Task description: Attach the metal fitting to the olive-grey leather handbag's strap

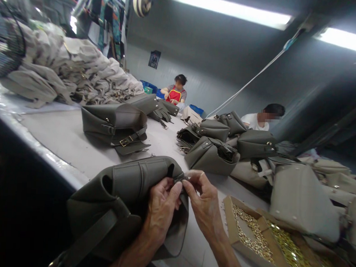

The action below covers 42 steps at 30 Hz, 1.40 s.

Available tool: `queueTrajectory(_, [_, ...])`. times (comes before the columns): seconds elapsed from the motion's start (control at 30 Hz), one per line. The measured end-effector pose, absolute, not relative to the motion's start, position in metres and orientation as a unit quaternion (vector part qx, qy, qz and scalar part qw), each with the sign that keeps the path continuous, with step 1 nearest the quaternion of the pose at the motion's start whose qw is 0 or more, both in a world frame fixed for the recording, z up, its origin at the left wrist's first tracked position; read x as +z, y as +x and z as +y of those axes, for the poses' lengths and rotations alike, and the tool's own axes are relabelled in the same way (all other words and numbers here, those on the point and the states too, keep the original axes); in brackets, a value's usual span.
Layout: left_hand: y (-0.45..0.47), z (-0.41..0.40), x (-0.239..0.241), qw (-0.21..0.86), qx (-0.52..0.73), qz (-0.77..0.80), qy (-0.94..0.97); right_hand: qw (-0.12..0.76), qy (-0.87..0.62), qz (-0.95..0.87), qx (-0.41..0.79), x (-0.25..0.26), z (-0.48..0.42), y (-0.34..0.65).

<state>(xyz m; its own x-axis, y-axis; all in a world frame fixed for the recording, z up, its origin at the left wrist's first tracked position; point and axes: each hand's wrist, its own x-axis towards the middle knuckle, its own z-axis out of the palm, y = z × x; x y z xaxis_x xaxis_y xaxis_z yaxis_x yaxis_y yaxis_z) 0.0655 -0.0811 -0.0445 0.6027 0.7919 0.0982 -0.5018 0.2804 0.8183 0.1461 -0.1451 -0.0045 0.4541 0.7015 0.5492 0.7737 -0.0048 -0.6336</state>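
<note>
A dark olive handbag lies on its side before me, its strap hanging toward the lower left. My left hand pinches the bag's edge near its far right corner. Close beside it, my right hand has thumb and forefinger pressed together at the same spot, on a small strap end or fitting. Fingers hide most of that piece, so its exact kind is unclear. The bag's open flap hangs below my hands.
A cardboard box of small gold metal fittings stands at right. Several olive bags and beige bags lie beyond. Another olive bag sits ahead, near a beige heap. Two people work at the back; a fan is far left.
</note>
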Motion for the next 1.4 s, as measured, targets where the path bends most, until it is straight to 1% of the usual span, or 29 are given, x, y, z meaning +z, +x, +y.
queueTrajectory(0.17, [0.065,-0.081,-0.045,0.785,0.411,0.164,0.433,0.441,-0.695,-0.562,-0.083,0.004,-0.146,0.148])
queueTrajectory(0.37, [0.065,-0.079,-0.045,0.784,0.421,0.166,0.424,0.502,-0.700,-0.494,-0.118,-0.012,-0.136,0.139])
queueTrajectory(0.43, [0.065,-0.078,-0.045,0.784,0.421,0.166,0.425,0.496,-0.693,-0.505,-0.138,-0.014,-0.137,0.138])
queueTrajectory(0.53, [0.065,-0.078,-0.045,0.780,0.420,0.161,0.434,0.440,-0.688,-0.563,-0.125,-0.008,-0.145,0.143])
queueTrajectory(0.63, [0.064,-0.080,-0.043,0.772,0.416,0.165,0.452,0.366,-0.691,-0.613,-0.111,0.004,-0.153,0.151])
queueTrajectory(0.87, [0.059,-0.080,-0.040,0.757,0.407,0.167,0.482,0.118,-0.687,-0.693,-0.184,0.026,-0.154,0.165])
queueTrajectory(0.93, [0.058,-0.081,-0.040,0.751,0.408,0.166,0.493,0.072,-0.675,-0.708,-0.197,0.029,-0.154,0.168])
queueTrajectory(1.0, [0.057,-0.082,-0.040,0.740,0.413,0.164,0.505,0.046,-0.664,-0.721,-0.191,0.031,-0.155,0.170])
queueTrajectory(1.1, [0.059,-0.086,-0.043,0.713,0.427,0.167,0.531,0.047,-0.670,-0.719,-0.181,0.031,-0.156,0.169])
queueTrajectory(1.17, [0.060,-0.088,-0.047,0.691,0.432,0.172,0.554,0.074,-0.706,-0.685,-0.165,0.029,-0.157,0.165])
queueTrajectory(1.3, [0.062,-0.091,-0.058,0.623,0.451,0.176,0.614,0.150,-0.791,-0.586,-0.092,0.026,-0.160,0.153])
queueTrajectory(1.4, [0.061,-0.091,-0.060,0.605,0.447,0.173,0.636,0.151,-0.817,-0.551,-0.082,0.024,-0.161,0.147])
